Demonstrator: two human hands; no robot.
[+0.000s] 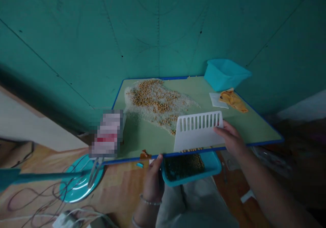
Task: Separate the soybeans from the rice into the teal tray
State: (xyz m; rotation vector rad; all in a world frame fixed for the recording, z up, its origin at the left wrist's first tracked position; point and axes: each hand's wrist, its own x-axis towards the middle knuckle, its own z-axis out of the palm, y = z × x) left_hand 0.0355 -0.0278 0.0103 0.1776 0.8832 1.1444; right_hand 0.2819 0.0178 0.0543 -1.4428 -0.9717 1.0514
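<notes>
My right hand (230, 136) grips the right end of a white plastic plate with a row of slots (198, 138), thumb on its face. The plate stands tilted on the pale green tabletop (134, 139), near the front edge. A few round tan beans lie along its lower edge. Below that edge, my left hand (154, 175) is closed at the left side of a turquoise tray (216, 165) containing dark material and beans. Its fingers are mostly hidden. Farther back spreads a pile of tan beans (163, 102) mixed with small whitish grains.
A turquoise bin (224, 75) stands at the back right, beside a yellow cloth (234, 100) and white paper (216, 100). A pixelated pink-white item (107, 133) is at the left edge. A turquoise round base (78, 187) and cables lie on the floor. A green wall stands behind.
</notes>
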